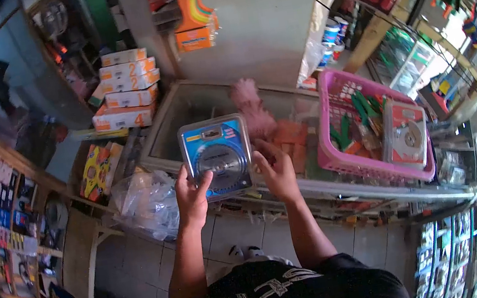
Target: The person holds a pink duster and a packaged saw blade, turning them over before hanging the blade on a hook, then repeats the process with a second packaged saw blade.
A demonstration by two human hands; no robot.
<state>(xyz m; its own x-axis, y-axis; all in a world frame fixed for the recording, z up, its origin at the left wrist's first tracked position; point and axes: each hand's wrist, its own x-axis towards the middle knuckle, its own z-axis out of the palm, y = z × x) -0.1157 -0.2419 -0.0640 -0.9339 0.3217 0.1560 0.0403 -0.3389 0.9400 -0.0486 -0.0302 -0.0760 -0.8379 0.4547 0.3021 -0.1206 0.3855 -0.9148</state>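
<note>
In the middle of the head view is a circular saw blade in a blue clear-fronted pack (221, 179), held upright. My left hand (193, 196) grips its lower left side, thumb across the front and fingers behind. Just off the pack's right edge, my right hand (278, 174) has its thumb and fingers apart, with nothing seen between them. Behind the pack, a pink fluffy duster (254, 106) lies on the glass-topped counter (170, 122). Orange packets (291, 141) lie beside my right fingertips.
A pink basket (371, 169) at the right holds green-handled tools and a red-and-white disc pack (406, 133). Orange-and-white boxes (130, 82) are stacked at the back left. Clear plastic bags (147, 199) sit left of my left arm. Orange scrapers (194, 17) hang behind the counter.
</note>
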